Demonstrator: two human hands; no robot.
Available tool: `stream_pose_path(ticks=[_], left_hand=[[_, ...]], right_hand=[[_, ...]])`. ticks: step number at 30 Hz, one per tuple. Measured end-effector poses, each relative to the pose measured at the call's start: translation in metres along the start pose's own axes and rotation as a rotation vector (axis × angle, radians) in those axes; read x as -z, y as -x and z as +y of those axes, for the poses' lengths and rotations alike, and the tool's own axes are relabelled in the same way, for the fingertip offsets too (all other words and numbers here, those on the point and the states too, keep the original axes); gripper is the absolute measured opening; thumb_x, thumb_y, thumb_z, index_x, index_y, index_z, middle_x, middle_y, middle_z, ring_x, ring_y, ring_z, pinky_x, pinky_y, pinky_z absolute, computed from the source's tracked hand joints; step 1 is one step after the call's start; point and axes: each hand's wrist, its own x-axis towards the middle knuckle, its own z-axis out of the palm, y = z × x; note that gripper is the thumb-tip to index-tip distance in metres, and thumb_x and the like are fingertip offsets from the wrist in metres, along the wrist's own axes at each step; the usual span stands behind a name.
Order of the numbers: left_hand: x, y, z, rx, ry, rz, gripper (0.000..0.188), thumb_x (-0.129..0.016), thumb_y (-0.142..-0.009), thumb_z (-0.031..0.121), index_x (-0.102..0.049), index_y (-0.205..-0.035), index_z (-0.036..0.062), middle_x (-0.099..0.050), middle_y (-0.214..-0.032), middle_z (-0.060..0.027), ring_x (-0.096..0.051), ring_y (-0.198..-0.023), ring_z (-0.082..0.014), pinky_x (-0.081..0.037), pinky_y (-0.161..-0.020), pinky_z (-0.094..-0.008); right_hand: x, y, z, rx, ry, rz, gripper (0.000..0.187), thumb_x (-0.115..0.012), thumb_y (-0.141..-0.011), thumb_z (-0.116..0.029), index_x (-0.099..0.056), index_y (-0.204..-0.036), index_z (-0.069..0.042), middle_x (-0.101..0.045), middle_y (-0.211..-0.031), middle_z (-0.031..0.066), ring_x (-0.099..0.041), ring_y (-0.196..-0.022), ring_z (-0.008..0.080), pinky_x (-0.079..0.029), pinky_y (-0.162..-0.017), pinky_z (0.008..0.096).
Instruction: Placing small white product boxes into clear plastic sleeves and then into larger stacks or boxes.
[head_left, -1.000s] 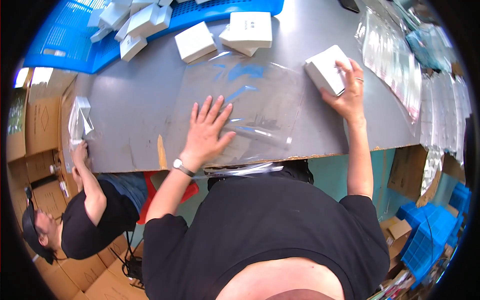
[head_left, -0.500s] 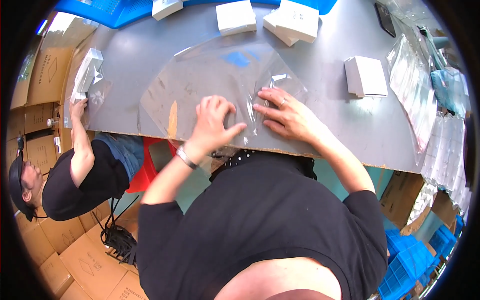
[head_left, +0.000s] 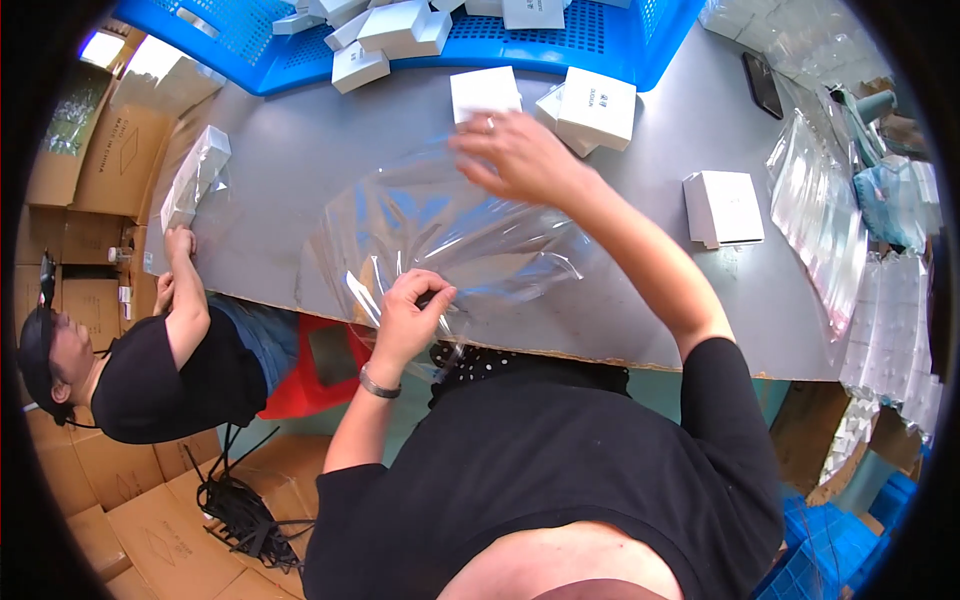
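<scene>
A sheet of clear plastic film [head_left: 440, 225] lies crumpled and partly raised over the grey table in front of me. My left hand [head_left: 408, 315], with a band on its wrist, pinches the film's near edge between thumb and fingers. My right hand [head_left: 520, 158] is stretched forward above the film, fingers extended and slightly blurred. Those fingertips overlap the near side of a white box [head_left: 486, 88]; whether they touch it cannot be made out. Just right of that box, another white box [head_left: 597, 105] rests on a similar one.
Behind the boxes stands a blue perforated basket [head_left: 500, 52] with several white boxes. A single white box [head_left: 722, 207], a phone [head_left: 763, 85] and stacked clear plastic sleeves [head_left: 815, 215] are to the right. At left, a person [head_left: 150, 370] handles a film-wrapped row of boxes [head_left: 197, 175].
My right hand has left the film and moved forward to the white box. My left hand has closed on the film, which has bunched up. More of the blue basket shows.
</scene>
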Motion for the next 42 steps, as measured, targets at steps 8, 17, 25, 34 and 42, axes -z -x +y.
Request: stream_pose_path(ticks=[8,17,25,34,42], left_hand=[[0.01,-0.02,-0.014,-0.143,-0.203,0.165,0.009,-0.074,-0.081,0.01,-0.068,-0.08,0.0029,-0.066,-0.084,-0.0079,-0.061,-0.083,-0.0247,-0.048,-0.074,-0.0347],[-0.012,-0.023,-0.016,-0.155,-0.465,0.177,0.02,-0.079,-0.076,0.023,-0.068,-0.091,0.0145,-0.059,-0.104,-0.0025,-0.048,-0.113,-0.027,-0.033,-0.099,-0.0443],[0.012,-0.051,-0.039,-0.078,0.185,0.314,0.011,-0.064,-0.096,0.014,-0.063,-0.093,0.0031,-0.065,-0.091,-0.0042,-0.061,-0.081,-0.0125,-0.049,-0.071,-0.0272],[0.021,-0.057,0.025,-0.332,-0.285,0.313,0.005,-0.061,-0.09,-0.003,-0.061,-0.091,0.0017,-0.065,-0.084,-0.0087,-0.064,-0.075,-0.0189,-0.05,-0.072,-0.029],[-0.01,-0.034,0.02,-0.298,-0.397,0.117,0.021,-0.066,-0.079,0.001,-0.067,-0.099,0.0038,-0.065,-0.105,-0.0104,-0.059,-0.102,-0.0284,-0.046,-0.091,-0.0383]], right_hand=[[-0.006,-0.005,0.079,-0.457,0.686,-0.165,0.048,-0.048,-0.1,-0.04,-0.053,-0.137,-0.011,-0.052,-0.143,0.013,-0.043,-0.138,0.0279,-0.035,-0.11,0.0476],[-0.034,0.107,-0.038,0.134,-0.131,-0.237,0.047,-0.063,-0.088,-0.019,-0.057,-0.134,-0.011,-0.046,-0.149,0.0075,-0.035,-0.143,0.0277,-0.032,-0.116,0.0441],[-0.022,0.112,-0.046,0.077,-0.017,-0.096,0.037,-0.066,-0.086,-0.02,-0.066,-0.123,-0.017,-0.057,-0.114,0.0073,-0.051,-0.117,0.0274,-0.041,-0.103,0.0437],[0.026,0.141,-0.046,-0.047,0.097,0.263,0.036,-0.074,-0.074,-0.019,-0.064,-0.108,-0.014,-0.058,-0.119,0.0076,-0.054,-0.116,0.0295,-0.043,-0.099,0.0472],[0.1,0.25,0.017,-1.022,0.254,0.587,0.062,-0.086,-0.063,-0.036,-0.058,-0.11,-0.008,-0.048,-0.13,0.0197,-0.049,-0.122,0.0374,-0.042,-0.101,0.0472]])
